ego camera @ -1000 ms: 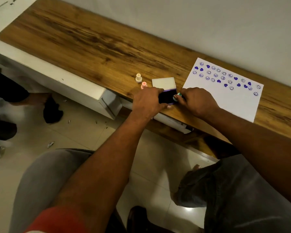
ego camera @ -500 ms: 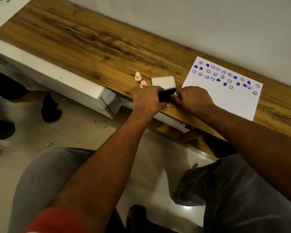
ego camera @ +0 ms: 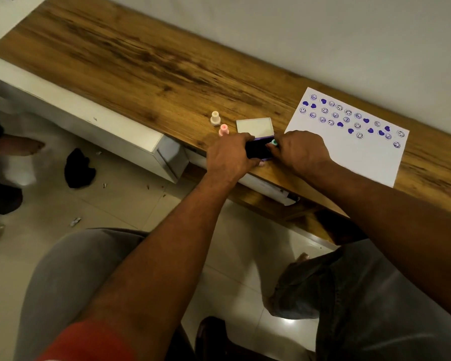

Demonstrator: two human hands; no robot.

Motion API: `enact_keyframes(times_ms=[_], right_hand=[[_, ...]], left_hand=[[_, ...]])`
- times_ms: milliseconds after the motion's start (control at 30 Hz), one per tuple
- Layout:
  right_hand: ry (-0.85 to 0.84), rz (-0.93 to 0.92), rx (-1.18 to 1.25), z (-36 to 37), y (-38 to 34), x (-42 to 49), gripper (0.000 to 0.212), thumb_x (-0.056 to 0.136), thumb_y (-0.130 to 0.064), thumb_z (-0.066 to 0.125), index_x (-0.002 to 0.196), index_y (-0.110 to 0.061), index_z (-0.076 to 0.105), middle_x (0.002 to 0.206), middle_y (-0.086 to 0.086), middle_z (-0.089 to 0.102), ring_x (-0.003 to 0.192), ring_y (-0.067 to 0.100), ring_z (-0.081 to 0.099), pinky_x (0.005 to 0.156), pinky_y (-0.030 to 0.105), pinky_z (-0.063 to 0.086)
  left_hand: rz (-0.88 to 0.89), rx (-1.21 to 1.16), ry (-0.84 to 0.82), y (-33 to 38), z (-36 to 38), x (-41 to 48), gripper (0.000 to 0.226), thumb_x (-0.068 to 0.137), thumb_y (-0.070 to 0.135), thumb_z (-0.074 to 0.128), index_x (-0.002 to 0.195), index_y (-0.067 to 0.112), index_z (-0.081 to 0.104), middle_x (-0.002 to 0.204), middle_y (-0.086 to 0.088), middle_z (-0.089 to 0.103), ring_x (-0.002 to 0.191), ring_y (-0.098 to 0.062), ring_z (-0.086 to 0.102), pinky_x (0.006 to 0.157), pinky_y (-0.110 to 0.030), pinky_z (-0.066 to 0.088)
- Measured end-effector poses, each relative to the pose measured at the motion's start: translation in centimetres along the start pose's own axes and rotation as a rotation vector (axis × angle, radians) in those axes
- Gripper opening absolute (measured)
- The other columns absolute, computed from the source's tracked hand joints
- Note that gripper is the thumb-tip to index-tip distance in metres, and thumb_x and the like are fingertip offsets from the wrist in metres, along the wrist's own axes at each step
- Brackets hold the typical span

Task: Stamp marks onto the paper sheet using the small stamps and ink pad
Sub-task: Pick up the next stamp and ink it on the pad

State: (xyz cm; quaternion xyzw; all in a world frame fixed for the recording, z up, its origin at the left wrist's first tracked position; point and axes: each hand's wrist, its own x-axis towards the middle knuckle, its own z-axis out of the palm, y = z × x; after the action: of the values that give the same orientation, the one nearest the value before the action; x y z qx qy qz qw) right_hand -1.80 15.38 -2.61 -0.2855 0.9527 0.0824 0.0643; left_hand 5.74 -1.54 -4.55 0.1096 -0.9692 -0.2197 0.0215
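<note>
A dark purple ink pad (ego camera: pixel 258 150) lies at the near edge of the wooden shelf (ego camera: pixel 141 63), its pale lid (ego camera: pixel 255 126) folded open behind it. My left hand (ego camera: pixel 229 158) grips the pad's left side. My right hand (ego camera: pixel 301 152) pinches a small green-topped stamp (ego camera: pixel 274 142) at the pad's right edge. To the right lies the white paper sheet (ego camera: pixel 349 157), with several purple smileys and hearts along its far side. A cream stamp (ego camera: pixel 215 118) and a pink stamp (ego camera: pixel 223 129) stand upright left of the lid.
A grey wall runs right behind the shelf. A white cabinet edge (ego camera: pixel 115 131) sits below the shelf on the left. Another person's foot (ego camera: pixel 13 147) and a black cloth (ego camera: pixel 78 169) are on the tiled floor at left. My knees are below.
Both hands stay at the ink pad; the right hand with the stamp has shifted only slightly over the pad. The view has drifted a little.
</note>
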Motion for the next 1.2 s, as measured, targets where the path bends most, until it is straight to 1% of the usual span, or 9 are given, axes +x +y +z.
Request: enact_keyframes(times_ms=[200, 300, 367, 467, 533, 567, 633, 700, 1200], right_hand=[[-0.03, -0.051, -0.004, -0.7, 0.2, 0.0, 0.056, 0.106, -0.056, 0.034, 0.135, -0.015, 0.057, 0.106, 0.012, 0.07, 0.091, 0.028, 0.066, 0.067, 0.033, 0.038], [-0.026, -0.084, -0.011, -2.7, 0.1, 0.0, 0.054, 0.107, -0.055, 0.035, 0.122, -0.011, 0.063, 0.097, 0.013, 0.067, 0.08, 0.026, 0.058, 0.066, 0.033, 0.037], [0.135, -0.075, 0.066, -5.0, 0.4, 0.4, 0.051, 0.107, -0.053, 0.037, 0.108, -0.011, 0.067, 0.089, 0.014, 0.067, 0.072, 0.027, 0.052, 0.062, 0.033, 0.034], [0.546, -0.095, 0.187, -8.9, 0.9, 0.8, 0.048, 0.105, -0.052, 0.04, 0.085, -0.014, 0.062, 0.066, 0.004, 0.052, 0.057, 0.025, 0.044, 0.056, 0.029, 0.025], [0.633, -0.086, 0.207, -9.4, 0.2, 0.4, 0.046, 0.106, -0.052, 0.041, 0.083, -0.016, 0.059, 0.065, 0.001, 0.046, 0.054, 0.023, 0.042, 0.055, 0.028, 0.022], [0.54, -0.082, 0.204, -8.3, -0.3, 0.0, 0.045, 0.107, -0.049, 0.041, 0.087, -0.014, 0.061, 0.067, 0.006, 0.053, 0.058, 0.028, 0.049, 0.055, 0.029, 0.025], [0.181, -0.016, 0.125, -4.3, -1.8, -1.7, 0.04, 0.109, -0.042, 0.04, 0.112, -0.009, 0.063, 0.093, 0.017, 0.068, 0.082, 0.036, 0.065, 0.063, 0.035, 0.04], [-0.043, 0.058, 0.083, -1.0, -2.5, -3.0, 0.038, 0.11, -0.037, 0.042, 0.133, -0.009, 0.053, 0.111, 0.016, 0.069, 0.097, 0.034, 0.067, 0.075, 0.039, 0.051], [-0.058, 0.034, 0.011, 0.3, -1.7, -1.3, 0.032, 0.105, -0.033, 0.054, 0.125, -0.01, 0.057, 0.107, 0.014, 0.071, 0.092, 0.032, 0.069, 0.071, 0.037, 0.047]], left_hand=[[-0.015, 0.001, -0.002, 0.0, -0.1, 0.0, 0.074, 0.077, 0.063, 0.084, 0.14, 0.032, 0.063, 0.124, 0.003, 0.073, 0.112, -0.019, 0.068, 0.081, -0.031, 0.048], [-0.024, -0.016, -0.018, -0.1, -0.2, 0.1, 0.074, 0.076, 0.062, 0.084, 0.141, 0.032, 0.063, 0.123, 0.003, 0.074, 0.112, -0.019, 0.068, 0.08, -0.031, 0.047], [-0.026, -0.016, -0.011, 0.0, -0.2, 0.0, 0.074, 0.076, 0.062, 0.085, 0.14, 0.032, 0.063, 0.123, 0.004, 0.074, 0.112, -0.019, 0.068, 0.079, -0.03, 0.047], [-0.032, -0.03, -0.011, 0.0, -0.2, -0.1, 0.074, 0.076, 0.061, 0.085, 0.14, 0.031, 0.064, 0.126, 0.004, 0.073, 0.114, -0.019, 0.068, 0.082, -0.032, 0.052], [-0.031, -0.036, -0.018, -0.1, -0.2, 0.0, 0.072, 0.076, 0.06, 0.086, 0.139, 0.032, 0.064, 0.125, 0.004, 0.073, 0.113, -0.018, 0.068, 0.083, -0.033, 0.055], [-0.033, -0.03, -0.014, 0.0, -0.2, 0.0, 0.071, 0.075, 0.059, 0.086, 0.137, 0.032, 0.065, 0.123, 0.005, 0.074, 0.111, -0.018, 0.069, 0.081, -0.032, 0.053], [-0.036, -0.027, 0.007, 0.1, -0.2, 0.0, 0.068, 0.075, 0.057, 0.087, 0.136, 0.032, 0.067, 0.119, 0.004, 0.075, 0.109, -0.018, 0.07, 0.079, -0.03, 0.049], [-0.032, -0.038, 0.008, 0.1, -0.2, -0.1, 0.068, 0.076, 0.055, 0.086, 0.137, 0.031, 0.066, 0.122, 0.003, 0.075, 0.111, -0.02, 0.069, 0.081, -0.031, 0.048], [-0.058, -0.077, -0.055, 0.2, -0.3, 0.2, 0.078, 0.073, 0.059, 0.088, 0.14, 0.029, 0.064, 0.129, 0.0, 0.072, 0.116, -0.023, 0.067, 0.087, -0.034, 0.048]])
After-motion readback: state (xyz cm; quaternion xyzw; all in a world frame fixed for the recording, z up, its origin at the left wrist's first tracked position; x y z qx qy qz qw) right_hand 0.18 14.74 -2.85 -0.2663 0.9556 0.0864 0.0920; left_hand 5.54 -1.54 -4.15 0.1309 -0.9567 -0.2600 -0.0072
